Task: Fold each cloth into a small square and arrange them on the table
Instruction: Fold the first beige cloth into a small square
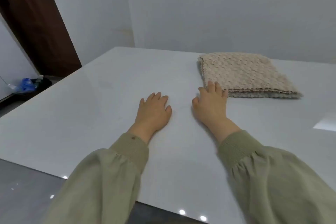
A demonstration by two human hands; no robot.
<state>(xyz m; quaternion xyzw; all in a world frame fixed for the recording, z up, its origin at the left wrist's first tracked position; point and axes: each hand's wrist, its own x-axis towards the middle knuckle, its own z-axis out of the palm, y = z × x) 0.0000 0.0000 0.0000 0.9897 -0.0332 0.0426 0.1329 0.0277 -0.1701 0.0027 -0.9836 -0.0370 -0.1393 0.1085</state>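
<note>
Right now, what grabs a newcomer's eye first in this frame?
The beige textured cloth, folded into a layered stack, lies on the far right of the white table. The right hand rests at the cloth's near left corner, fingers touching its edge, while the left hand lies flat on bare tabletop beside it. Both arms wear olive-green sleeves.

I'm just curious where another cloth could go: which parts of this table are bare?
Bare: the table left of the left hand, out to its left and far edges; also the near right stretch in front of the folded cloth. Crowded: far right, where the right hand touches the cloth's corner.
</note>
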